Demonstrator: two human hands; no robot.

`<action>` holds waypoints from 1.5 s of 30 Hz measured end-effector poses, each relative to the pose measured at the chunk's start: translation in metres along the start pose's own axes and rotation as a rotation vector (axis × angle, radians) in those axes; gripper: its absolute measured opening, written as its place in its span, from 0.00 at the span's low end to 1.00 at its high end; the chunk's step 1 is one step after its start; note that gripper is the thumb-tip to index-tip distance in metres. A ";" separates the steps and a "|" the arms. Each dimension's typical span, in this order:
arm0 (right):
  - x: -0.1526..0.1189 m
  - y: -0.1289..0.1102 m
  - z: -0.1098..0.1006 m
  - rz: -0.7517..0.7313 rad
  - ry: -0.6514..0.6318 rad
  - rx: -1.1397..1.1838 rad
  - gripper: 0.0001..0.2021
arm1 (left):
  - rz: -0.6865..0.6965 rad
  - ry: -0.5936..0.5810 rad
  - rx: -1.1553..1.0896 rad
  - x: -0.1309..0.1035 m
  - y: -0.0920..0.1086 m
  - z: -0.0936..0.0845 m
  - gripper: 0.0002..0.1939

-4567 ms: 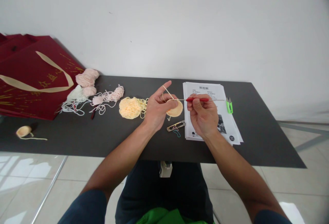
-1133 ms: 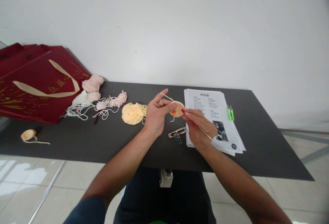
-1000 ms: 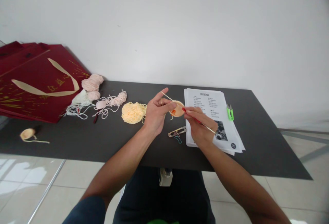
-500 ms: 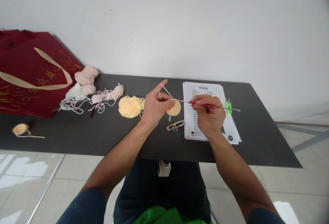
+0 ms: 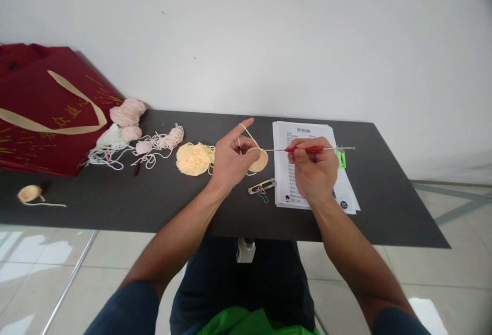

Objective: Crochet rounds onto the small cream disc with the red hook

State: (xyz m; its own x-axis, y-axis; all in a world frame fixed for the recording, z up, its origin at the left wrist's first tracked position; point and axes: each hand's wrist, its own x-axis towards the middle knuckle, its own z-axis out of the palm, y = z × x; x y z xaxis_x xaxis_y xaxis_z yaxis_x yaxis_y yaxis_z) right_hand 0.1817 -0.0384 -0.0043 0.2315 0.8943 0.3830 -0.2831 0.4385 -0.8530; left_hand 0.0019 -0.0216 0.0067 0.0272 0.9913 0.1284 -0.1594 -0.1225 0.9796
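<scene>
My left hand (image 5: pixel 232 156) pinches a small round crochet piece (image 5: pixel 259 161) in pale yellow, its index finger raised with a strand of yarn (image 5: pixel 249 132) looped over it. In my right hand (image 5: pixel 313 168) is a crochet hook (image 5: pixel 307 149) with a red grip, held like a pen and lying almost level. Its left tip meets the top edge of the piece; the exact stitch is too small to make out. Just left of my left hand lies a ball of pale yellow yarn (image 5: pixel 195 159).
Printed sheets (image 5: pixel 282 191) lie under my right hand, with green-handled snips (image 5: pixel 342 160) at their right. Thread snips (image 5: pixel 261 186) and stitch markers (image 5: pixel 263 197) lie near the middle. Leftward are pink yarn (image 5: pixel 128 113), white yarn (image 5: pixel 111 138), a red bag (image 5: pixel 49 99) and a small crocheted cup (image 5: pixel 29 193).
The crochet hook has turned in my right hand to lie more level, and its red grip shows more. The round piece has tilted slightly in my left fingers.
</scene>
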 end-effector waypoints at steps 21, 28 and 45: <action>-0.016 0.012 0.021 0.111 0.095 -0.032 0.06 | -0.034 0.019 -0.116 0.001 -0.007 0.003 0.42; -0.033 0.012 0.018 -0.455 -0.030 -0.517 0.15 | -0.210 0.005 -0.420 0.003 -0.004 0.005 0.45; -0.010 0.012 0.020 0.155 0.050 0.148 0.08 | -0.229 -0.068 -0.422 0.003 0.000 0.001 0.46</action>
State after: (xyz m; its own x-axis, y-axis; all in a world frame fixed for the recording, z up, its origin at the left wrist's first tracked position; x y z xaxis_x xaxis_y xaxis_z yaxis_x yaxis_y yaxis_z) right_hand 0.1577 -0.0398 -0.0116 0.2192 0.9481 0.2302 -0.4511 0.3077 -0.8377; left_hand 0.0025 -0.0186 0.0077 0.1709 0.9835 -0.0597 -0.5277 0.1425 0.8374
